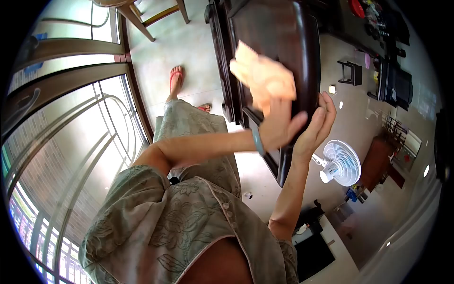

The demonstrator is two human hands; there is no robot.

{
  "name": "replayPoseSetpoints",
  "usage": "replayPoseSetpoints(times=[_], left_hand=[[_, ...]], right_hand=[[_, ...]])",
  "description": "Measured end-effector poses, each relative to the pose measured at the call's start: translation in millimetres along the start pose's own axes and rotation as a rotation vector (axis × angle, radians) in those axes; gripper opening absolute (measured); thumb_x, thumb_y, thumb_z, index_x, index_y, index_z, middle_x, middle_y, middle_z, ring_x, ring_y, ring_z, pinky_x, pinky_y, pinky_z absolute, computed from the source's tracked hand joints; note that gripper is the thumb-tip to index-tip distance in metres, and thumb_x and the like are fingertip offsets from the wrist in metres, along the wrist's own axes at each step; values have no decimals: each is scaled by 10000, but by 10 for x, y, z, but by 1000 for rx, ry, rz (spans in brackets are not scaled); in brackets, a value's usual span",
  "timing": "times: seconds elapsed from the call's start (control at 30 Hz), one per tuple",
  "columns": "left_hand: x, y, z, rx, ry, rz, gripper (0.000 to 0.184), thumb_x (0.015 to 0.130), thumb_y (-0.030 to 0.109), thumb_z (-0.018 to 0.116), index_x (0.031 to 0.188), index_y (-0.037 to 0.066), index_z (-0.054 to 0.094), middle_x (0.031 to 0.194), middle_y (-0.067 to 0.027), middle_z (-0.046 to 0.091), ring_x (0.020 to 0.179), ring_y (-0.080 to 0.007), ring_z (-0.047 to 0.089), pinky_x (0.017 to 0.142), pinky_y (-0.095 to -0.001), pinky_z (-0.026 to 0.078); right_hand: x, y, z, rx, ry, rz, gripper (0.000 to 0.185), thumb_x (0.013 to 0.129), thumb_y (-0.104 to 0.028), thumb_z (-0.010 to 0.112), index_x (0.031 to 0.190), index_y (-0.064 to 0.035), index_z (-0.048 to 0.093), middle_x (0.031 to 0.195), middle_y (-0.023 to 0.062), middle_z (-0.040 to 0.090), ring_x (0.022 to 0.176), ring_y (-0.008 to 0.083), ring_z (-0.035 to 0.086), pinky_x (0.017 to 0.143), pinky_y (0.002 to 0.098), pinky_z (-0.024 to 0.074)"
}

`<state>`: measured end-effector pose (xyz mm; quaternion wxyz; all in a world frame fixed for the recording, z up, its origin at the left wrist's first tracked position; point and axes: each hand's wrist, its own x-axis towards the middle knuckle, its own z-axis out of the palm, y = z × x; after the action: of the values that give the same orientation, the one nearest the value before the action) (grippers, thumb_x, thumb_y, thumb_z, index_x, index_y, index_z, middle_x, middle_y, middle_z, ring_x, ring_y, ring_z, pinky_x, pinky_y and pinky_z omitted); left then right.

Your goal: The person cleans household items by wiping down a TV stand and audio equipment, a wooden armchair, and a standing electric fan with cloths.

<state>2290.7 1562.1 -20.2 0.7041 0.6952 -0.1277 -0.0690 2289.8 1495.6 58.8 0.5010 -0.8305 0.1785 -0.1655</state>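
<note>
A pale orange cloth [269,78], bunched and blurred, lies against the top of a dark glossy wooden piece of furniture [302,52]. My left hand [279,125], with a grey-green bracelet at the wrist, presses on the cloth's lower end; its fingertips are partly hidden in the folds. At the furniture's rounded right edge, my right hand [314,130] has its fingers together and curved round the side. The two hands are close together, the left nearer the middle of the surface.
Glass doors with metal bars [106,102] stand at the left. A wooden chair [153,19] is at the top, with my sandalled feet [176,78] below it. To the right are a white fan [341,163], a small dark stool [350,73] and a reddish table [376,161].
</note>
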Motion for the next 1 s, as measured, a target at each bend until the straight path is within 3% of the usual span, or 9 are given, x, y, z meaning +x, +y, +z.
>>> replayPoseSetpoints(times=[0.13, 0.23, 0.3, 0.43, 0.5, 0.63, 0.73, 0.87, 1.0], left_hand=[[-703, 136, 245, -209, 39, -63, 614, 971, 271, 518, 1390, -104, 270, 1297, -335, 362, 1228, -454, 356, 1038, -501, 295], [-852, 130, 179, -288, -90, -387, 489, 992, 265, 490, 1324, -78, 388, 1209, -289, 490, 1181, -397, 474, 977, -463, 383], [-769, -103, 162, 37, -393, -536, 393, 1029, 208, 398, 1308, -69, 421, 1142, -185, 569, 1158, -253, 543, 984, -338, 413], [-577, -681, 310, -40, -279, -928, 550, 1058, 427, 252, 1270, -25, 482, 1168, -135, 601, 1098, -199, 574, 974, -343, 423], [-741, -1448, 859, -305, 120, -991, 547, 1052, 454, 305, 1257, -19, 488, 1177, -122, 581, 1091, -178, 564, 965, -329, 429], [-297, -1784, 436, -49, 593, -1422, 480, 881, 388, 695, 1196, 63, 537, 1165, -99, 587, 1035, -201, 586, 826, -348, 512], [-216, -2434, 346, -404, 473, -942, 529, 882, 525, 624, 1198, 110, 536, 1081, -109, 619, 957, -246, 633, 773, -405, 540], [464, -2845, -100, 122, 135, -461, 515, 884, 457, 591, 1221, 74, 521, 1121, -131, 601, 980, -262, 615, 783, -403, 524], [1247, -2974, -487, 469, -110, -315, 504, 887, 389, 559, 1245, 38, 505, 1161, -153, 582, 1003, -279, 597, 793, -402, 507]], right_hand=[[-17, -31, 2, -106, 12, 9, 378, 1022, -169, 439, 1336, 40, 450, 1286, 186, 547, 1172, 235, 537, 1021, 347, 405], [-13, -37, 10, -112, 5, 25, 364, 1022, -167, 445, 1320, 41, 468, 1279, 176, 553, 1162, 221, 540, 1006, 332, 415], [-25, -20, 18, -105, 3, 35, 360, 1021, -169, 454, 1312, 42, 476, 1270, 167, 558, 1150, 213, 545, 996, 325, 420], [-2, 28, 29, -139, 40, 57, 343, 1011, -141, 474, 1301, 43, 479, 1246, 157, 570, 1123, 208, 558, 986, 322, 429], [10, 43, 41, -157, 49, 45, 337, 1007, -131, 482, 1296, 43, 481, 1234, 156, 576, 1108, 207, 565, 978, 319, 436], [12, -16, 98, -220, 81, 51, 326, 994, -120, 494, 1270, 54, 489, 1204, 166, 592, 1069, 218, 591, 941, 324, 473], [2, 10, 65, -275, 122, 69, 335, 979, -121, 502, 1265, 54, 497, 1204, 167, 595, 1061, 216, 599, 923, 326, 493], [-17, 28, 45, -390, 148, 60, 373, 977, -207, 502, 1258, 36, 533, 1138, 162, 640, 990, 213, 629, 854, 281, 522], [-17, 1, 60, -451, 157, 77, 422, 965, -264, 506, 1246, 49, 535, 1133, 165, 628, 955, 210, 621, 815, 282, 526]])
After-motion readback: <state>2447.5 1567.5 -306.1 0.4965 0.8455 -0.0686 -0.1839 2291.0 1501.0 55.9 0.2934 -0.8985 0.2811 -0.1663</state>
